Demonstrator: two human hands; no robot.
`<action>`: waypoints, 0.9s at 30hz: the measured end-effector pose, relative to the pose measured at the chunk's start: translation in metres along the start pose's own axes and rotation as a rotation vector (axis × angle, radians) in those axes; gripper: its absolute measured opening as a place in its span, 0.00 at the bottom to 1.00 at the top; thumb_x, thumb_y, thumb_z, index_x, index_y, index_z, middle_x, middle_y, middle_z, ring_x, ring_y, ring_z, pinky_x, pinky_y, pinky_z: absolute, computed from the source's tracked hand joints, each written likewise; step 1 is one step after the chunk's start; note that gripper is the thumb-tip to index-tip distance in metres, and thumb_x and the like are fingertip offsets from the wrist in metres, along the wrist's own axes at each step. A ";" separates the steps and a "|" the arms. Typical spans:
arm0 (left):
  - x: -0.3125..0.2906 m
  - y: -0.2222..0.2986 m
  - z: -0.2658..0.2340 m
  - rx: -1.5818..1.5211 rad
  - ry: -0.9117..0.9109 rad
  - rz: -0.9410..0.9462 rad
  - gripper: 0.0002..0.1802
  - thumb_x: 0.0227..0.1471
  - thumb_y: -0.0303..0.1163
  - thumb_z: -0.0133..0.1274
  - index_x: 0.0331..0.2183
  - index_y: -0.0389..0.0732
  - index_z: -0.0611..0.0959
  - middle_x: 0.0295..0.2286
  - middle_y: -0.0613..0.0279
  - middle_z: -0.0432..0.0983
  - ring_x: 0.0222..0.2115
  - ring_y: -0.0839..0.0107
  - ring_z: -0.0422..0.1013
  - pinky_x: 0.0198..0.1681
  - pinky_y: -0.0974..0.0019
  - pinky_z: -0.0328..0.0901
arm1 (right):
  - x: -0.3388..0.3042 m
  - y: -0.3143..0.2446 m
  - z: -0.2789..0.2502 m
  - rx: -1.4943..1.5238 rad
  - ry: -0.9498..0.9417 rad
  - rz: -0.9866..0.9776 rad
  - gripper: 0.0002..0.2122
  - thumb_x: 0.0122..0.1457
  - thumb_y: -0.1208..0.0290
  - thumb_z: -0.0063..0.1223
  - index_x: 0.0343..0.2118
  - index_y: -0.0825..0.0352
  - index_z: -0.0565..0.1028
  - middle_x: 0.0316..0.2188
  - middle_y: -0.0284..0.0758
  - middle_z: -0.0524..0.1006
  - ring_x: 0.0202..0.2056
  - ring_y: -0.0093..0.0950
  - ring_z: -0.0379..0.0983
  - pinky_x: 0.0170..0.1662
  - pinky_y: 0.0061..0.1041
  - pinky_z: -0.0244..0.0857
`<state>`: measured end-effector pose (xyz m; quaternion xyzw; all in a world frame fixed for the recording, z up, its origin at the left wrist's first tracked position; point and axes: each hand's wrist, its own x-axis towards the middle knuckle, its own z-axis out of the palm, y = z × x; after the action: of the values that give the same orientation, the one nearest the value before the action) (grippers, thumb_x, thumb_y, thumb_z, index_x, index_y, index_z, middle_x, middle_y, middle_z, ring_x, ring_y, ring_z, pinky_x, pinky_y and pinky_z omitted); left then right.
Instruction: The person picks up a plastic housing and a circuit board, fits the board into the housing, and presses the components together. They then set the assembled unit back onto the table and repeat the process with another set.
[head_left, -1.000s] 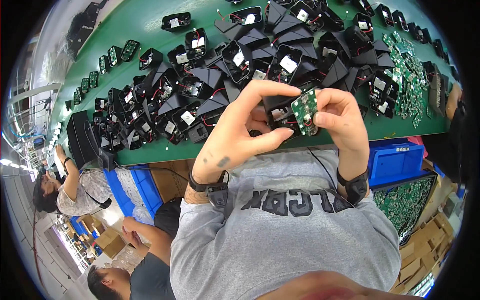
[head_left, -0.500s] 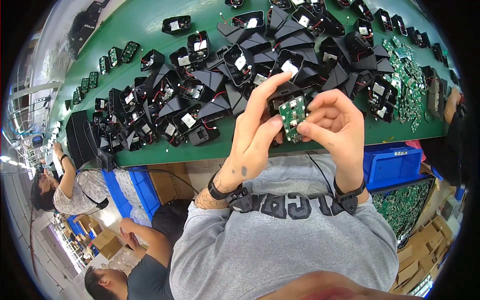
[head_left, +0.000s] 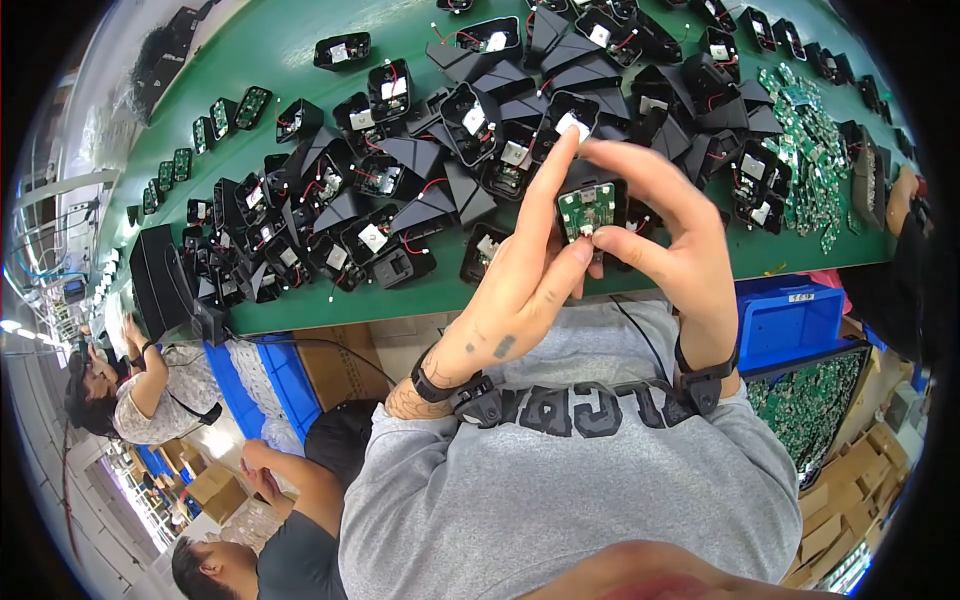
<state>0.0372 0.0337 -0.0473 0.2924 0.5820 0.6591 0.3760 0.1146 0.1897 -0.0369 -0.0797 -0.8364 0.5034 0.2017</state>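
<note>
Rectangular green circuit board between curved fingers

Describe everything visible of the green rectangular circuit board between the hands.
The green, roughly rectangular circuit board shows small pale and silvery components facing the camera. It sits at the mouth of a black plastic housing over the green table; seating depth is unclear. Thumb tips of the left hand and right hand appear to touch its lower edge.

My left head-worn fisheye looks steeply down from close above the table; its near edge crosses mid-frame.
</note>
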 end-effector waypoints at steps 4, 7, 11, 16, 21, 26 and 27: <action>-0.002 0.007 0.006 0.000 0.030 -0.029 0.41 0.55 0.20 0.40 0.64 0.48 0.40 0.32 0.63 0.70 0.24 0.77 0.65 0.27 0.73 0.64 | -0.006 0.002 0.005 0.638 -0.138 0.282 0.24 0.52 0.81 0.53 0.54 0.73 0.66 0.43 0.36 0.74 0.42 0.21 0.71 0.47 0.22 0.64; -0.001 0.005 0.005 0.031 0.039 -0.063 0.41 0.55 0.20 0.41 0.64 0.48 0.41 0.30 0.62 0.71 0.21 0.79 0.66 0.24 0.73 0.64 | -0.006 0.000 0.006 0.784 -0.104 0.350 0.23 0.53 0.82 0.52 0.54 0.73 0.66 0.41 0.36 0.75 0.41 0.22 0.71 0.46 0.22 0.65; -0.001 0.005 0.008 0.135 0.049 0.014 0.38 0.56 0.20 0.41 0.63 0.47 0.47 0.30 0.62 0.71 0.19 0.79 0.66 0.23 0.73 0.64 | -0.011 0.006 0.012 0.752 -0.066 0.239 0.19 0.57 0.82 0.49 0.53 0.71 0.67 0.42 0.37 0.75 0.42 0.23 0.72 0.46 0.22 0.67; 0.001 0.005 0.008 0.105 0.035 0.024 0.32 0.56 0.17 0.42 0.60 0.44 0.55 0.34 0.62 0.68 0.18 0.82 0.63 0.20 0.78 0.61 | -0.012 0.007 0.011 0.776 -0.025 0.213 0.18 0.55 0.85 0.51 0.51 0.73 0.69 0.43 0.39 0.75 0.43 0.25 0.73 0.46 0.24 0.68; -0.001 -0.009 0.014 0.212 0.147 0.303 0.26 0.50 0.13 0.46 0.52 0.37 0.68 0.46 0.50 0.71 0.39 0.67 0.73 0.39 0.72 0.67 | -0.015 0.000 0.013 0.784 0.059 0.163 0.21 0.47 0.90 0.55 0.47 0.75 0.72 0.43 0.40 0.75 0.44 0.27 0.73 0.46 0.24 0.68; 0.008 -0.020 0.017 0.359 0.233 0.630 0.23 0.46 0.10 0.48 0.46 0.35 0.72 0.41 0.49 0.74 0.39 0.60 0.74 0.43 0.66 0.68 | -0.013 0.001 0.010 0.875 0.040 0.123 0.19 0.45 0.91 0.56 0.43 0.74 0.74 0.43 0.40 0.75 0.44 0.29 0.73 0.46 0.24 0.69; 0.003 -0.024 0.015 0.366 0.240 0.601 0.23 0.45 0.11 0.49 0.45 0.34 0.72 0.40 0.50 0.74 0.39 0.60 0.73 0.43 0.64 0.67 | -0.012 0.002 0.005 0.772 0.012 0.101 0.19 0.45 0.89 0.57 0.43 0.73 0.75 0.42 0.39 0.76 0.44 0.28 0.74 0.47 0.24 0.69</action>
<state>0.0509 0.0456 -0.0686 0.4333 0.6184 0.6546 0.0364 0.1231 0.1823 -0.0434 -0.0419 -0.5791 0.7900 0.1968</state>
